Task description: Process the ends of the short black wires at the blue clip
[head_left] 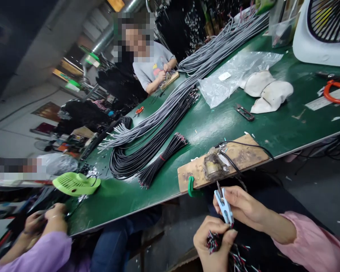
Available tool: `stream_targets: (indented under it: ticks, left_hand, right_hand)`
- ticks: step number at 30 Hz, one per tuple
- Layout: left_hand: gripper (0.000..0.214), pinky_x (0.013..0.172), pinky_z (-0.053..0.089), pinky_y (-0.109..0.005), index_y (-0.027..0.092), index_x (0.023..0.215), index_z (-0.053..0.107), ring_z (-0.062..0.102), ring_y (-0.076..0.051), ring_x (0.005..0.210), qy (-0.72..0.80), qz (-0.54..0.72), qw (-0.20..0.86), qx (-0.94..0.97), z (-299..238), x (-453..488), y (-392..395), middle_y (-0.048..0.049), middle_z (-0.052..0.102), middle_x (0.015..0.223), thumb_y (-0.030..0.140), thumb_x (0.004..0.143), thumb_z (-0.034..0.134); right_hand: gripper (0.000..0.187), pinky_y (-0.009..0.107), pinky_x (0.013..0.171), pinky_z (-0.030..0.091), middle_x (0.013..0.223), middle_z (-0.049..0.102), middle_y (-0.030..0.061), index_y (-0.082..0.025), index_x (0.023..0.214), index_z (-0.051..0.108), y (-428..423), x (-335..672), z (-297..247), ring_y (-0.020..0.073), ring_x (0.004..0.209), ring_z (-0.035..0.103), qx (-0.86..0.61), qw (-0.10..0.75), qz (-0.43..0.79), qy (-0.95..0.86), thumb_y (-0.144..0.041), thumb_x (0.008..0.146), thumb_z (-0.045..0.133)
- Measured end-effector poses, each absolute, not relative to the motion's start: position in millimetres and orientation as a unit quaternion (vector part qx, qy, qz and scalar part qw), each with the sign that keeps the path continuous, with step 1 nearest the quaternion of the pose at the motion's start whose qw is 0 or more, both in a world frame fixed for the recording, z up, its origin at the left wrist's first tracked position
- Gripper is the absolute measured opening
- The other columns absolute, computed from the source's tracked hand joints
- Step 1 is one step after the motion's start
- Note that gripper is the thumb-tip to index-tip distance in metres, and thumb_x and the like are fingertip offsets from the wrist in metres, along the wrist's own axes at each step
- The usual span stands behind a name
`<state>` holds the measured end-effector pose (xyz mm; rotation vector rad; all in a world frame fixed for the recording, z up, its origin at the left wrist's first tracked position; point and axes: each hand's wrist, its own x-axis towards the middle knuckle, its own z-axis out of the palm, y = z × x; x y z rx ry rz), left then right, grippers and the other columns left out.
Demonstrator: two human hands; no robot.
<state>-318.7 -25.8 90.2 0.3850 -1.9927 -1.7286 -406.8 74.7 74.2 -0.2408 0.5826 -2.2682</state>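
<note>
At the lower right, my left hand (212,241) is closed around a bundle of thin wires (212,241) with red, white and black ends. More loose wire ends (238,260) stick out below that hand. My right hand (243,206) grips a small light-blue-handled tool (224,207) with a dark pointed metal tip; its exact kind is not clear. The tip points up toward the bench, while the lower end touches the wires by my left thumb. Just beyond both hands lies a stained wooden board (246,149) with a crusted lump (214,166) and a black cable on it.
A green clamp (190,187) grips the board at the table edge. On the green table (209,122) lie black cable bundles (153,139), grey cables (164,102), snips (244,112), orange-handled scissors (336,92) and a white fan (303,45). Co-workers sit across and at left.
</note>
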Motion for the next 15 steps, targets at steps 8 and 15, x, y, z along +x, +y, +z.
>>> stream_targets:
  ticks: [8,15]
  left_hand:
    - [0.018,0.056,0.044,-0.026,0.022,0.052,0.072,0.056,-0.015,0.05,-0.702,-0.664,0.204,0.159,88.2,-317.4,-22.4,0.0005,0.063,0.053,0.027,0.061,0.086]
    - [0.014,0.054,0.042,-0.024,0.022,0.054,0.074,0.056,-0.013,0.05,-0.716,-0.654,0.182,0.164,92.2,-310.1,-23.0,0.0,0.064,0.052,0.025,0.062,0.085]
  right_hand:
    - [0.049,0.022,0.058,0.039,0.072,0.062,0.0057,-0.009,0.084,0.07,78.4,-404.1,60.9,0.0121,0.065,0.055,-0.079,0.425,-0.877,0.209,-0.058,0.082,0.066]
    - [0.036,0.023,0.059,0.038,0.073,0.061,0.0027,-0.012,0.094,0.07,100.6,-400.2,32.1,0.0111,0.065,0.051,-0.115,0.366,-0.85,0.361,-0.048,0.087,0.066]
